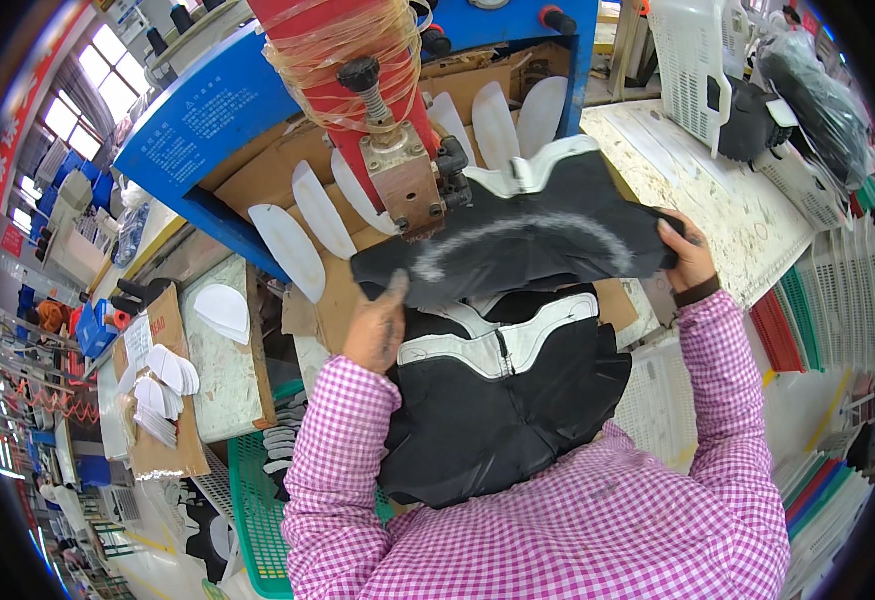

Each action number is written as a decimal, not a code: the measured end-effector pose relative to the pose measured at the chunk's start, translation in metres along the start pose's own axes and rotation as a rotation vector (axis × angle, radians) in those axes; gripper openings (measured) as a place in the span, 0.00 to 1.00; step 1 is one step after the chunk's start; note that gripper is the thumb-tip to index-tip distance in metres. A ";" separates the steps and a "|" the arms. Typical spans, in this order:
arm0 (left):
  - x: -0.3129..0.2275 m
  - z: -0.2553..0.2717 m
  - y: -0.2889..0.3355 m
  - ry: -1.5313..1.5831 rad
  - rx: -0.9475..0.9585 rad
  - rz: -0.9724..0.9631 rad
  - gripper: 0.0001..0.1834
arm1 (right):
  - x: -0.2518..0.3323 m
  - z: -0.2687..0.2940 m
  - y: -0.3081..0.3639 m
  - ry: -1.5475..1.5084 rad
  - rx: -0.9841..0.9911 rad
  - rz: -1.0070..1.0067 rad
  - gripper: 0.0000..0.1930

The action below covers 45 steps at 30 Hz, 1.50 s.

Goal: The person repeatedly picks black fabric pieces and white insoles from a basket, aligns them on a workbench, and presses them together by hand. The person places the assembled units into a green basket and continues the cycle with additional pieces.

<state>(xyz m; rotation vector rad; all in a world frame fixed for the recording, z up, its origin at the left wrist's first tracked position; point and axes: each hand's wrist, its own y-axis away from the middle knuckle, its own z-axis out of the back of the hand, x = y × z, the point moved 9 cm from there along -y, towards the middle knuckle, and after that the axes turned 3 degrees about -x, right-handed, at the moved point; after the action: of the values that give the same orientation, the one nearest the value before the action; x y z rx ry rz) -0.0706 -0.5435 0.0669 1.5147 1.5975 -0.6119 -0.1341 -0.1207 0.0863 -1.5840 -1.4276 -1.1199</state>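
Observation:
My left hand (375, 332) and my right hand (690, 255) hold a black fabric piece (587, 200) by its two ends, stretched between them. It looks like a shoe upper, with a white strip along its far edge and a whitish, chalky arc across its face. Thumbs press on top; the other fingers are mostly hidden beneath. The piece lies against the metal block (409, 195) at the foot of a red machine head (342, 60). Below it, similar black pieces with white edging (497, 430) rest in front of my body.
Several white half-moon pieces (287, 250) stand against cardboard inside the blue machine frame (192, 130). Left, a small table (242, 390) carries more white cutouts (222, 310). A green basket (257, 530) sits below. Right are a stained worktop (757, 240) and a white plastic crate (692, 60).

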 end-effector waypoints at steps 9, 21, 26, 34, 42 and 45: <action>-0.090 0.074 0.028 -0.123 -0.212 -0.305 0.27 | -0.059 -0.118 -0.034 -0.031 0.303 -0.015 0.13; -0.096 0.103 0.071 -0.177 -0.382 -0.264 0.21 | -0.066 -0.127 -0.003 -0.055 0.448 -0.091 0.14; -0.072 0.073 0.070 -0.259 -0.227 -0.263 0.25 | -0.053 -0.095 -0.031 -0.045 0.246 -0.093 0.15; -0.057 0.060 0.065 -0.149 -0.118 -0.255 0.24 | -0.031 -0.063 -0.003 0.035 0.303 -0.116 0.12; -0.135 0.141 0.127 -0.156 -0.361 -0.415 0.25 | -0.066 -0.210 0.002 -0.018 0.569 -0.250 0.13; -0.146 0.142 0.130 -0.195 -0.428 -0.422 0.23 | -0.067 -0.230 -0.006 -0.018 0.612 -0.281 0.13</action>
<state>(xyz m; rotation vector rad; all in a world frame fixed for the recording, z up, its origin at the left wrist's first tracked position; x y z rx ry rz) 0.0782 -0.7208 0.1359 0.7873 1.7673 -0.5765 -0.1721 -0.3567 0.1078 -0.9836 -1.8244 -0.7091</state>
